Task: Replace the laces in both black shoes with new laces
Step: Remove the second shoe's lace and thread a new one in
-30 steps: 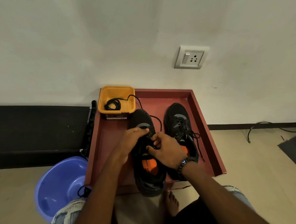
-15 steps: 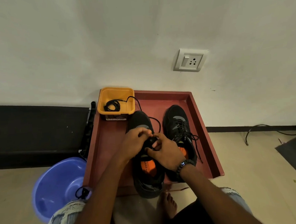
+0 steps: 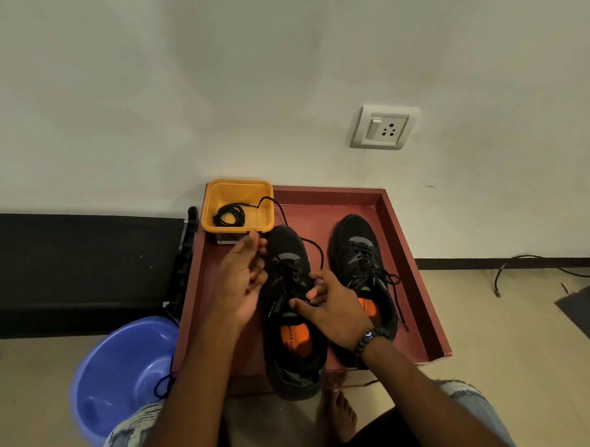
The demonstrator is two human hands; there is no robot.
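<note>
Left hand (image 3: 242, 280) has pulled off the near shoe (image 3: 291, 312) since a moment ago — now lifted toward the yellow tub (image 3: 237, 206), fingers loosely curled, and I can't tell if it pinches the lace (image 3: 317, 247). Right hand (image 3: 335, 310) stays at the eyelets, thumb and fingers pinching there. Both shoes sit in the red tray (image 3: 423, 285); the other shoe (image 3: 361, 271) is laced. Orange insole reads "cush" — rest hidden.

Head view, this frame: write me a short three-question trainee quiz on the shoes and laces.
1. True or false: the right shoe is laced.
2. The coiled lace lies in: A) purple basin, B) yellow tub, C) red tray's floor.
3. Which hand touches the left shoe at its lace area?

Key: 1 true. 2 B, the yellow tub. 3 The right hand; the left hand is lifted beside it.
</note>
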